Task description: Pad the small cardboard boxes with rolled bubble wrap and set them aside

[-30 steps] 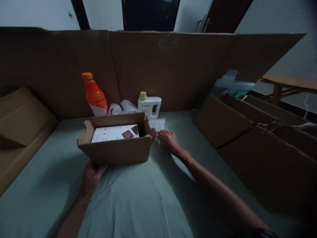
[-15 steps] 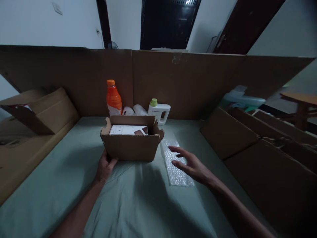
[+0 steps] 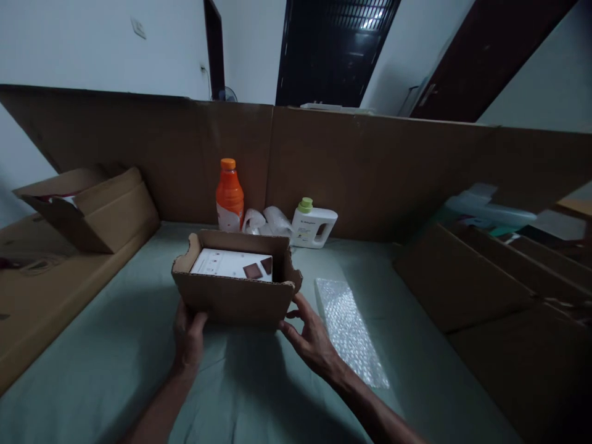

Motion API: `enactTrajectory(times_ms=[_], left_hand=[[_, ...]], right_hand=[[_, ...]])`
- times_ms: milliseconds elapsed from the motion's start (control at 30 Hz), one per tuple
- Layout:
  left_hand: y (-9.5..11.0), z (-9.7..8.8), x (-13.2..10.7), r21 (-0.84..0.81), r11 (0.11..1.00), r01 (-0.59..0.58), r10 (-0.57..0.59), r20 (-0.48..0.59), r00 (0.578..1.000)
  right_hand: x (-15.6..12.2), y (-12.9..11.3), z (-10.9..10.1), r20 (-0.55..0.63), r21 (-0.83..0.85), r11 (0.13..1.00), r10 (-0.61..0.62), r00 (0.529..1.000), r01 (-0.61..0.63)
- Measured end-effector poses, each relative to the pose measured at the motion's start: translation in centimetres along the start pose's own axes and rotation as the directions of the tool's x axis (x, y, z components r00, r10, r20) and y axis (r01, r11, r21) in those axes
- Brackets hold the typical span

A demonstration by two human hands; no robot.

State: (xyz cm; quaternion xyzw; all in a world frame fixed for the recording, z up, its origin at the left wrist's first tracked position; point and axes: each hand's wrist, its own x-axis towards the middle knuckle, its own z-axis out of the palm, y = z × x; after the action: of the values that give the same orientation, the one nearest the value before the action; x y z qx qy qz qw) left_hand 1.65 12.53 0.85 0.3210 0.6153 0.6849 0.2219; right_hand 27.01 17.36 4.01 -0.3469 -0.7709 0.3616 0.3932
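An open-topped cardboard box is in front of me, with a white printed carton inside it. My left hand grips the box's lower left corner, thumb on the front and fingers largely hidden. At the lower right corner, my right hand has its thumb against the bottom front edge and its fingers curled along the side. Just right of that hand, a flat piece of bubble wrap lies on the green cloth.
Behind the box stand an orange bottle, clear rolled plastic and a white jug with a green cap. A cardboard panel closes off the back. Cardboard boxes flank both sides, left and right.
My right hand has moved left from over the bubble wrap to the box's right corner. The box is nearer and shows more of its inside. The camera view has shifted too.
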Motion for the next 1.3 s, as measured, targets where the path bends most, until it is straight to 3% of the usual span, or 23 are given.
enactTrajectory(times_ms=[133,200,233,300,333,433,533,633,767,900,1000,1167,1233,1300], left_hand=[[-0.4,-0.4,0.5,-0.024,0.999,-0.023,0.020,-0.107,0.994],[-0.9,-0.3,0.7,-0.052,0.998,-0.034,0.027,-0.130,0.991],[-1.1,-0.3,0.8,-0.063,0.997,-0.035,0.026,-0.131,0.991],[-1.4,-0.2,0.8,-0.084,0.996,-0.032,0.022,-0.127,0.992],[-1.5,-0.2,0.8,-0.087,0.996,-0.032,0.021,-0.122,0.992],[-1.7,-0.3,0.9,-0.044,0.999,-0.028,0.023,-0.104,0.994],[-1.8,-0.4,0.9,-0.003,1.000,-0.026,0.026,-0.090,0.996],[-1.8,-0.4,0.9,-0.022,1.000,-0.023,0.021,-0.089,0.996],[-1.7,-0.2,0.9,-0.030,1.000,-0.011,0.008,-0.084,0.996],[-1.6,-0.3,1.1,-0.044,0.999,0.003,-0.006,-0.081,0.997],[-1.6,-0.4,1.2,-0.032,0.999,0.006,-0.009,-0.094,0.996],[-1.1,-0.4,1.1,-0.011,1.000,-0.018,0.017,-0.102,0.995],[-1.1,-0.4,1.2,-0.024,0.999,-0.024,0.021,-0.107,0.994],[-1.1,-0.3,1.3,-0.045,0.999,-0.024,0.019,-0.113,0.993]], right_hand=[[2.5,1.2,-1.6,0.063,-0.029,0.998,-0.058,0.996,0.060],[5.3,1.7,-3.4,0.026,-0.221,0.972,-0.075,0.997,0.079],[7.0,1.9,-4.3,0.005,-0.364,0.928,-0.083,0.997,0.079],[11.0,2.3,-6.1,0.003,-0.646,0.761,-0.082,0.997,0.065],[13.0,2.5,-6.7,0.013,-0.716,0.695,-0.077,0.997,0.064],[18.0,3.3,-7.4,0.078,-0.788,0.607,-0.060,0.995,0.099],[20.5,3.7,-7.2,0.142,-0.814,0.562,-0.048,0.989,0.144],[21.0,3.2,-7.6,0.109,-0.837,0.532,-0.069,0.992,0.129],[20.1,1.2,-9.8,-0.045,-0.855,0.517,-0.153,0.987,0.041],[18.2,-0.8,-12.3,-0.243,-0.766,0.643,-0.319,0.916,0.020],[16.3,-1.7,-14.0,-0.294,-0.701,0.709,-0.387,0.874,0.078],[14.8,-3.2,-16.4,-0.404,-0.555,0.828,-0.346,0.847,0.073],[14.2,-4.1,-16.6,-0.444,-0.496,0.865,-0.326,0.835,0.074],[12.4,-5.2,-16.1,-0.423,-0.467,0.880,-0.308,0.852,0.086]])
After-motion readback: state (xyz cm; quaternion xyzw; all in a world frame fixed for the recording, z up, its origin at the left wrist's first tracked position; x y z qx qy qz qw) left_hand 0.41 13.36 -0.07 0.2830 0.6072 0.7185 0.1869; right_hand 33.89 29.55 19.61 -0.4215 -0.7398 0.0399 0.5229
